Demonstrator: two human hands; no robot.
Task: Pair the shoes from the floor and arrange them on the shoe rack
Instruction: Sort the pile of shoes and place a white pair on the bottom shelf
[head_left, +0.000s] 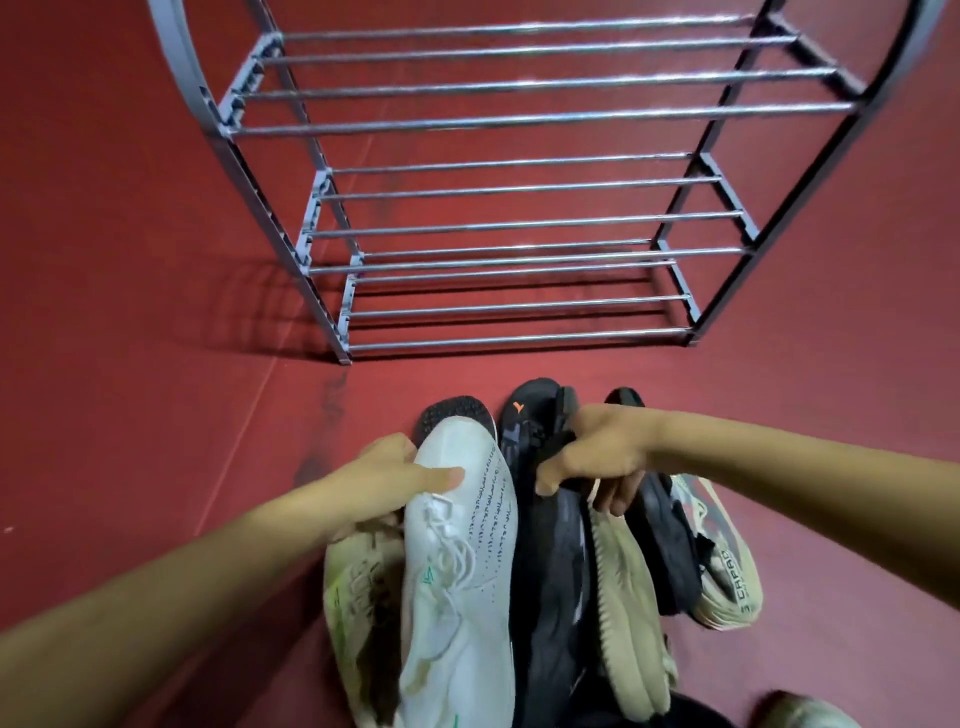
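A heap of shoes lies on the red floor in front of a metal shoe rack whose bars hold nothing. My left hand grips the toe end of a white sneaker with white laces. My right hand is closed on a black shoe with an orange mark near its toe. A beige shoe lies sole-side out beside it, another black shoe to its right, and a beige-and-grey lettered shoe at the far right. A pale yellowish shoe sits under the white one.
The red floor spreads wide to the left and right of the rack. The rack stands a short way beyond the heap. A pale object shows at the bottom right corner.
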